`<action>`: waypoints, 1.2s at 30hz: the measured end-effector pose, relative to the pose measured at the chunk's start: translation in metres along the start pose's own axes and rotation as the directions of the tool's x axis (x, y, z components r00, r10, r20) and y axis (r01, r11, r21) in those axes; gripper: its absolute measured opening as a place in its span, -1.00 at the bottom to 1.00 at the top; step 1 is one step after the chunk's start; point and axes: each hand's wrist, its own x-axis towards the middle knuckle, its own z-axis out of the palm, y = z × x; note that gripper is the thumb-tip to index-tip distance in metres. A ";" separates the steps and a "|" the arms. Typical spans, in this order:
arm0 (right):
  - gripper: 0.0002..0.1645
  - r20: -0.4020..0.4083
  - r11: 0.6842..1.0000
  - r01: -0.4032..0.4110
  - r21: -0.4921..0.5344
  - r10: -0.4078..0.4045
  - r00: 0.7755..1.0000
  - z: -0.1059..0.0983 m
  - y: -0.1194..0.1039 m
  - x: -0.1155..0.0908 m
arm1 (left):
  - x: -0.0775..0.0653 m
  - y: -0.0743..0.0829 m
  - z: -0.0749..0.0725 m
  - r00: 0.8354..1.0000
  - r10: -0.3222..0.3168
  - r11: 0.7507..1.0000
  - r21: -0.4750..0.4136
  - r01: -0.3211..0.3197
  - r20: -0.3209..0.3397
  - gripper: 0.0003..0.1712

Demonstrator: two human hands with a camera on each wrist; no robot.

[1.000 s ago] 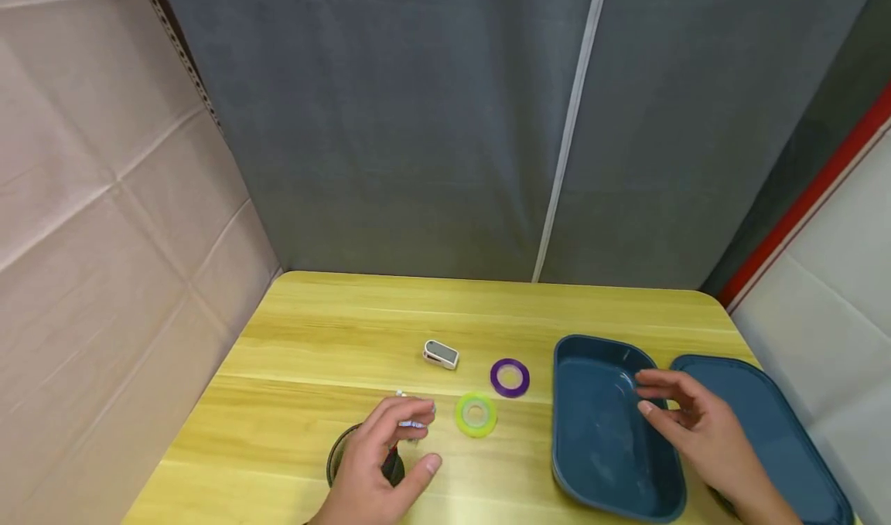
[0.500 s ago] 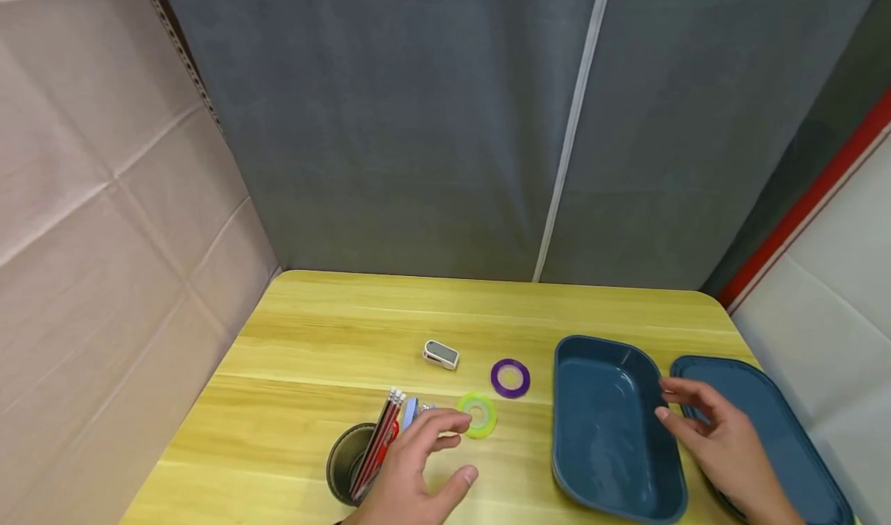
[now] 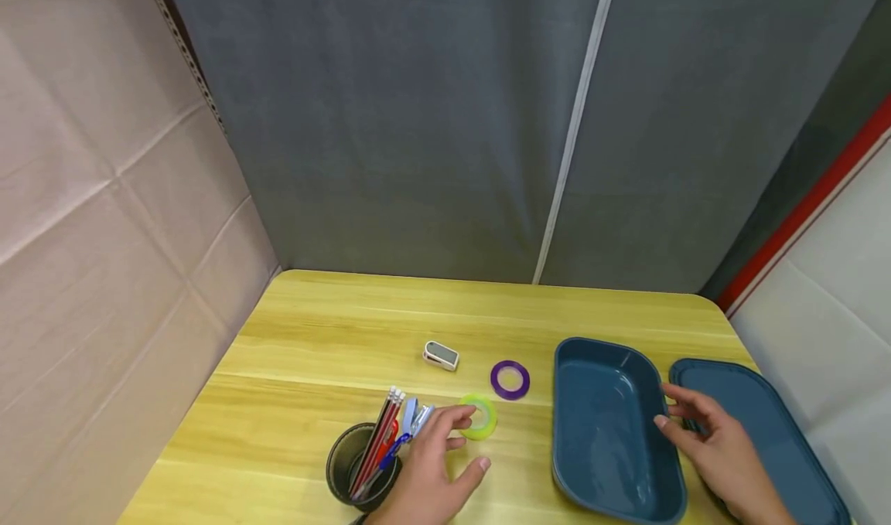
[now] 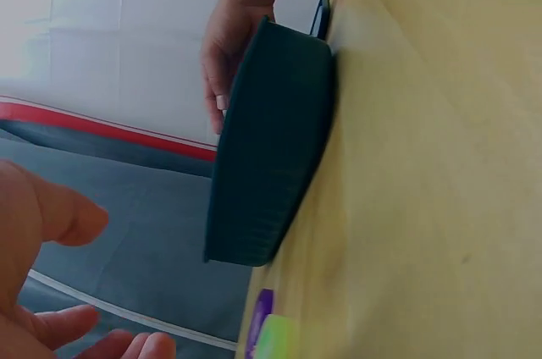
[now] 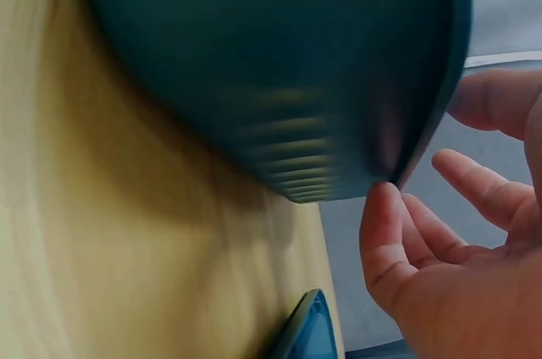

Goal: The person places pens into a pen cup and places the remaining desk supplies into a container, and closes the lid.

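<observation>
My left hand [image 3: 431, 471] is held over the table with fingers loosely bent and nothing in it. It overlaps the edge of a yellow-green tape roll [image 3: 490, 424] in the head view. A purple tape roll [image 3: 495, 380] lies just beyond. At the right, my right hand [image 3: 717, 448] is at the right rim of a deep blue rectangular box [image 3: 605, 432]. In the right wrist view its thumb [image 5: 383, 223] meets the rim, while the other fingers are spread and relaxed beside it. The box stands upright with its top uncovered.
A flat blue lid [image 3: 766, 424] lies right of the box, partly behind my right hand. Left of my left hand stands a dark pen cup [image 3: 341, 463] with pencils [image 3: 379, 440] and a light blue item [image 3: 414, 415]. A small white-and-grey object [image 3: 442, 355] lies farther back.
My left hand has moved right, away from the pen cup, uncovering it and its contents. My right hand has shifted from over the box's inside to its right rim.
</observation>
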 end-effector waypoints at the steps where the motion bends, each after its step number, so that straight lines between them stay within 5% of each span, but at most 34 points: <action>1: -0.10 0.026 1.000 -0.011 0.010 0.011 1.000 0.000 0.001 0.000 | 0.001 -0.002 0.002 1.000 -0.008 1.000 0.006 0.008 -0.015 -0.30; 15: -0.13 0.152 0.988 -0.115 0.100 0.099 0.983 0.004 0.013 0.007 | 0.018 -0.038 0.020 0.981 -0.122 0.993 -0.012 0.121 -0.154 -0.19; 24: -0.12 0.146 0.985 -0.123 0.117 0.105 0.984 0.006 0.014 0.009 | 0.031 -0.048 0.029 0.972 -0.062 0.995 0.067 0.079 -0.225 -0.22; 30: -0.13 0.128 0.986 -0.101 0.131 0.084 0.988 0.008 0.016 0.008 | 0.035 -0.051 0.031 0.970 -0.057 0.991 0.106 0.084 -0.236 -0.24; 36: -0.12 0.129 0.984 -0.099 0.146 0.081 0.988 0.009 0.018 0.008 | 0.038 -0.052 0.030 0.967 -0.125 0.990 0.036 0.136 -0.220 -0.19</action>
